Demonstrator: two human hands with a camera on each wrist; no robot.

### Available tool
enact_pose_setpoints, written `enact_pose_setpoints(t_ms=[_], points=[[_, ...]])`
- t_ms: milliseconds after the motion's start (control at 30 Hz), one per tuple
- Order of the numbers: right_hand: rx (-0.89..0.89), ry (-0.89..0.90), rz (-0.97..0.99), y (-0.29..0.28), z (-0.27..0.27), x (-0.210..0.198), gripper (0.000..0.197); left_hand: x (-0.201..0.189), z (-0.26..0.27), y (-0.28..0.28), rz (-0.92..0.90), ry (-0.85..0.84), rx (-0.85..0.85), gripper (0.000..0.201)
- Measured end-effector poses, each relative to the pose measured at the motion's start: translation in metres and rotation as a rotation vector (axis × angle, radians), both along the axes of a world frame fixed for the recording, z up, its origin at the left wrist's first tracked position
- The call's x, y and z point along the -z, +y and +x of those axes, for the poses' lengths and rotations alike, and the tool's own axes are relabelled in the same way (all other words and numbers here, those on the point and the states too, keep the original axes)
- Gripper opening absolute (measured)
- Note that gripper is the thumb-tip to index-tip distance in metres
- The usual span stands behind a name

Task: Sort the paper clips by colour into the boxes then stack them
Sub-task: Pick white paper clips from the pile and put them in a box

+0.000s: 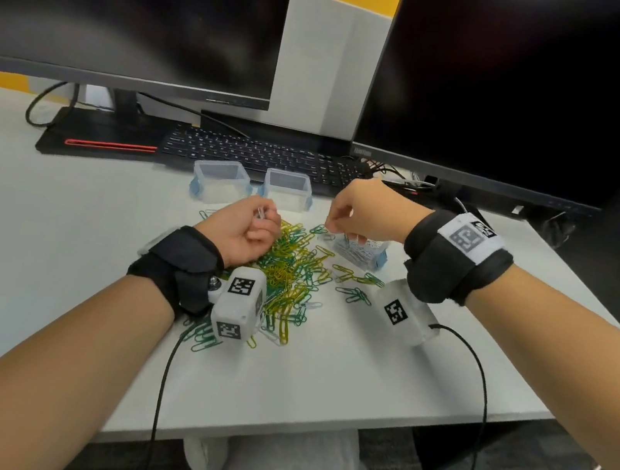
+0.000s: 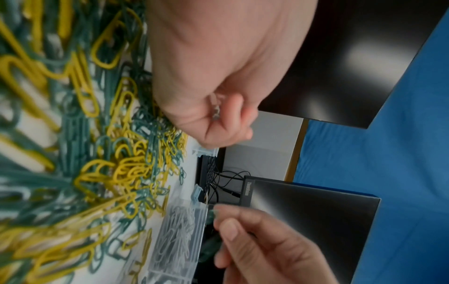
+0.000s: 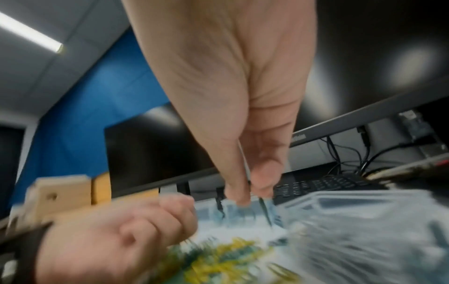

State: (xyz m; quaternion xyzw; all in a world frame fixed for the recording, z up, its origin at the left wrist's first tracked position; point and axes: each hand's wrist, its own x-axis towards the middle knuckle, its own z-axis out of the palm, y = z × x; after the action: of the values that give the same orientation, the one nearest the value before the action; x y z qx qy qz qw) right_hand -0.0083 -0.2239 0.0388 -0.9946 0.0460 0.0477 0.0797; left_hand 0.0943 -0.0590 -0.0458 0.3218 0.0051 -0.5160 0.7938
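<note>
L→R: our left hand (image 1: pixel 246 230) has fingers curled round a few white clips (image 1: pixel 261 212); could spill back into the green/yellow clip pile (image 1: pixel 290 272) on the surface (image 1: pixel 56 235). Two empty boxes (image 1: pixel 221 179) behind. Right hand (image 1: pixel 364 213) pinches green clip(s), we think, over the white-clip box (image 1: pixel 358 250); a drop there mixes colours.

- I'm seeing clear, smooth plastic boxes (image 1: pixel 221 180).
- Paper clips (image 1: pixel 294 273) are looking glossy, coated yellow and green.
- Table (image 1: pixel 56 235) is showing matt white.
- Monitors (image 1: pixel 133 3) are gleaming glossy black.
</note>
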Motion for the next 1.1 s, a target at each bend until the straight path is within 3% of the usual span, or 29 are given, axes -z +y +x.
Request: enact_pose_setpoints(t_ms=[100, 200, 267, 467, 600, 700, 833, 1033, 1100], points=[[-0.037, -0.003, -0.035, 0.008, -0.011, 0.008, 0.013, -0.001, 0.0, 0.003, -0.032, 0.019, 0.064, 0.024], [-0.097, 0.252, 0.114, 0.022, -0.029, 0.025, 0.009, -0.001, 0.001, 0.003, -0.058, 0.058, 0.078, 0.029], [-0.121, 0.322, 0.137, 0.028, -0.037, 0.04, 0.018, -0.001, 0.002, 0.003, -0.038, 0.027, 0.081, 0.033], [-0.149, 0.286, 0.093, 0.027, -0.034, 0.041, 0.008, -0.001, -0.002, -0.001, 0.028, -0.011, 0.051, 0.03], [0.105, 0.14, 0.295, 0.0, -0.027, 0.025, 0.025, 0.002, -0.002, -0.004, 0.022, 0.008, -0.011, 0.024], [0.194, 0.153, 0.129, -0.002, -0.021, 0.029, 0.027, 0.0, -0.004, -0.004, 0.009, 0.018, -0.017, 0.021], [0.147, 0.126, -0.139, 0.008, -0.015, 0.044, 0.03, 0.0, -0.005, -0.004, 0.03, 0.0, -0.026, 0.018], [0.104, 0.208, -0.178, 0.015, -0.017, 0.051, 0.016, -0.003, -0.008, -0.002, 0.054, -0.029, -0.067, 0.015], [0.152, 0.221, -0.09, 0.013, -0.017, 0.044, 0.021, -0.004, -0.009, -0.002, 0.045, -0.041, -0.076, 0.017]])
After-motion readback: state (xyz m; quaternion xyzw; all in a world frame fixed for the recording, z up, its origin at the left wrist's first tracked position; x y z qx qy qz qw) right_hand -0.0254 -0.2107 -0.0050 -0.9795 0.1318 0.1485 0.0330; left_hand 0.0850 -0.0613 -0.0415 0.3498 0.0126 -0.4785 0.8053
